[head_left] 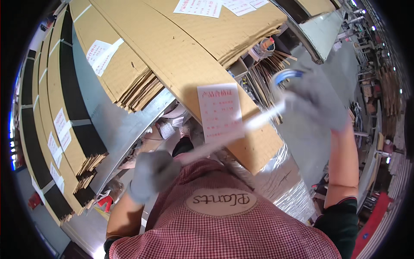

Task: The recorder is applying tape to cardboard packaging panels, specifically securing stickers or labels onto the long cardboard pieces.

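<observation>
My right hand [318,101], in a grey glove and blurred by motion, is closed on a roll of tape [288,76] with a blue inner ring. A whitish strip of tape [264,119] stretches from the roll down to my left hand [154,175]. That hand, also gloved in grey, is closed on the strip's free end. Below the taut strip lies a long cardboard piece [258,151] with a white paper label [220,105] printed in red. The strip passes above the label's lower part in this view.
Stacked cardboard strips [133,88] lie on a grey metal table [92,86]; banded bundles with black sides [79,103] stand at the left. More cardboard [233,26] bears paper slips at the far side. A silver-wrapped block [286,183] is near right. Thin sticks [258,80] stand beyond the cardboard.
</observation>
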Available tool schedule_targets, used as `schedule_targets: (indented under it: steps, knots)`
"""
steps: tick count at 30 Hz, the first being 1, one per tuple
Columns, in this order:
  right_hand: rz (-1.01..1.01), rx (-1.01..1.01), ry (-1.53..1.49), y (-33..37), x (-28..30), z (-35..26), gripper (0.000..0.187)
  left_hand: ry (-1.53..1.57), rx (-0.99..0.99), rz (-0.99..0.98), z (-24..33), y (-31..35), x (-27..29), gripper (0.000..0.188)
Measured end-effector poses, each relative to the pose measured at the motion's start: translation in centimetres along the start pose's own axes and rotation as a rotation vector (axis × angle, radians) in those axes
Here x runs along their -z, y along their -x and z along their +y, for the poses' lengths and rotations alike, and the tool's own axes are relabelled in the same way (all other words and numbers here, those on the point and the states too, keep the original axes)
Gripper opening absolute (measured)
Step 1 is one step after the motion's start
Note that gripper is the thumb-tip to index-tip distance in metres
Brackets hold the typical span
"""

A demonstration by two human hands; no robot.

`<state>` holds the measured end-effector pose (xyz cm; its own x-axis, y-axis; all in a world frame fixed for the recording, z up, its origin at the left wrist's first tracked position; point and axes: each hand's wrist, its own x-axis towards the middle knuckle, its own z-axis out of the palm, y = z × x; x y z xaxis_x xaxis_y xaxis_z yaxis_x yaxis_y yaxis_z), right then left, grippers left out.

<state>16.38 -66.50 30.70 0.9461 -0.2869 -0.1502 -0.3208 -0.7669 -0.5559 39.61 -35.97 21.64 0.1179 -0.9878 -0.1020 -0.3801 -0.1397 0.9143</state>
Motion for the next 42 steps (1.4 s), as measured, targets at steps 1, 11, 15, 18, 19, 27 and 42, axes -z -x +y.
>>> schedule_targets:
  steps: [1,11,15,18,19,27,42]
  knots:
    - [0.022,-0.051,0.399,-1.2,-0.2,4.5,0.022,-0.061,0.328,-0.063,-2.6,-1.1,-0.9,0.017]
    - [0.255,-0.211,-0.399,-4.8,-9.4,-0.2,0.057,1.306,0.085,-0.265,-16.1,-10.0,-11.3,0.028]
    - [0.239,0.015,0.48,-4.2,-12.9,-8.0,0.084,0.305,-0.035,-0.052,-14.0,-7.9,-7.6,0.036]
    - [0.394,-0.007,0.309,-3.8,-13.5,-6.7,0.066,0.169,-0.111,-0.277,-9.0,-3.6,1.3,0.036]
    - [0.4,-0.006,0.303,-3.6,-14.2,-6.0,0.066,0.016,-0.458,-0.253,-3.9,-4.4,2.6,0.037]
    - [0.384,-0.315,-0.783,-0.3,-7.8,2.1,0.026,-0.466,-0.804,0.071,1.1,-15.7,-2.5,0.052]
    - [0.026,-0.139,0.12,-2.4,-4.2,3.7,0.042,-0.563,-0.833,0.033,2.2,-14.7,-5.5,0.052]
